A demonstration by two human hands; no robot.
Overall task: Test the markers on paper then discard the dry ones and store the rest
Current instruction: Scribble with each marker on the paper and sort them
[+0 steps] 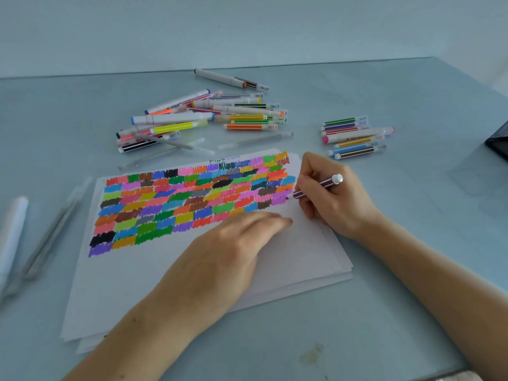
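A stack of white paper (288, 251) lies in front of me, its upper half filled with rows of coloured scribble patches. My right hand (334, 199) grips a purple striped marker (324, 184), with the tip touching the paper at the right end of a patch row. My left hand (233, 243) rests flat on the paper with fingers straight, holding the sheet down. A big heap of markers (203, 116) lies beyond the paper. A smaller group of markers (356, 137) lies to the right of that heap.
Clear pens or caps (255, 140) lie between the heap and the paper. A white marker (12, 232) and grey pens (46, 243) sit at the far left. A dark case corner (499, 144) shows at the right edge. The table (412, 312) is pale blue.
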